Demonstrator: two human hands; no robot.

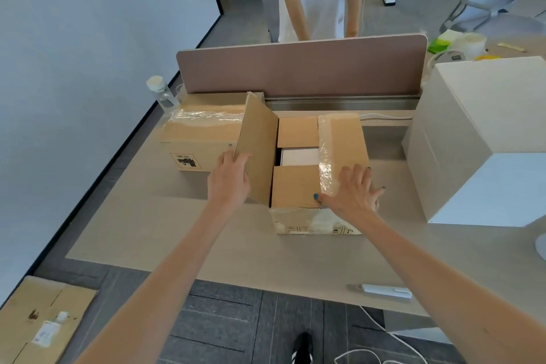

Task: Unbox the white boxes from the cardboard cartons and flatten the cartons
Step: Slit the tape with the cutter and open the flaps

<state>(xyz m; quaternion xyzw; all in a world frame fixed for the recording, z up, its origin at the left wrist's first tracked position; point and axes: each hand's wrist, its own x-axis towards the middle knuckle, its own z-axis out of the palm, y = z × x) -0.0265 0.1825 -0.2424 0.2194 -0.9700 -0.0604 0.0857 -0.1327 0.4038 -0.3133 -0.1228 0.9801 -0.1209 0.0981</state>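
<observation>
The left hand (229, 177) pushes one flap up with flat fingers, and the right hand (350, 189) lies spread on the other. The white box (298, 156) sits inside this open carton (295, 183) on the tabletop (236, 245). The taped carton (201, 133) beside it is not opened yet. One flat carton (38, 322) lies on the floor.

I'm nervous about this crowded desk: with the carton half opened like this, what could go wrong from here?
The raised flap at the left hand stands close to the sealed carton; folding it out may shove that carton into the clear bottle at the edge of the desk. The utility knife lies near the front edge, where a forearm could knock it off.
</observation>
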